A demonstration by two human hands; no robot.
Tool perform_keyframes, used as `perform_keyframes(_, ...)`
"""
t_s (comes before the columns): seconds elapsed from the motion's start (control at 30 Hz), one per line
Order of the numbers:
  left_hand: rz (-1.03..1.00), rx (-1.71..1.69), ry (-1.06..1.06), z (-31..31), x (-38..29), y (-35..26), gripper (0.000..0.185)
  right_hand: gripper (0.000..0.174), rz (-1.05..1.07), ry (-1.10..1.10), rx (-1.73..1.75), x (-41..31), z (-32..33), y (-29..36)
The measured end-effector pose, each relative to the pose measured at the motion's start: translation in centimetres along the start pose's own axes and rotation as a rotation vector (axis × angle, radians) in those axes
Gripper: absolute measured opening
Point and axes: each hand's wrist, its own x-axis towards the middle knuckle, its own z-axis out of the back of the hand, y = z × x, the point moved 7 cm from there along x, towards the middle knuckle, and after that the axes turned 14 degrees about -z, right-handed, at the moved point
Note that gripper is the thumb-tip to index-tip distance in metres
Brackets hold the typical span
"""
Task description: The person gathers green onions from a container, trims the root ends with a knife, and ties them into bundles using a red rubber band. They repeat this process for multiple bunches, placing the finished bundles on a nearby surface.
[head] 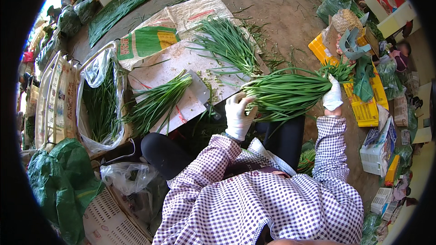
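Note:
My right hand (332,93), in a white glove, grips the leafy end of a large bunch of green garlic chives (289,92) above my knee. At its pale stem end is my left hand (240,114), gloved too, with fingers curled and apart beside the stems; whether they touch is hard to tell. Another bunch of chives (228,44) lies on the far part of a white board (156,75). A smaller bunch (160,100) rests on the board's near left, its stem ends at the blade of a cleaver (201,86). Stem trimmings are scattered on the board.
On the left stand a plastic-lined basket of greens (80,109) and a green sack (61,183). A woven sack (146,42) lies beyond the board. Yellow crates (366,109) and a white crate (373,158) are on the right. Other people are at the far right.

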Motion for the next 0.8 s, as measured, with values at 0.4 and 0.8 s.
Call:
perform_keyframes(0.4,0.340,-0.459,0.521,-3.4,-3.6,1.4,0.037,0.013,0.049,0.151,-0.056,-4.3,-4.7,0.2)
perform_keyframes(0.8,0.192,-0.419,0.959,-1.8,-11.1,0.2,0.022,0.022,0.134,0.360,-0.038,-8.2,-6.8,1.2)
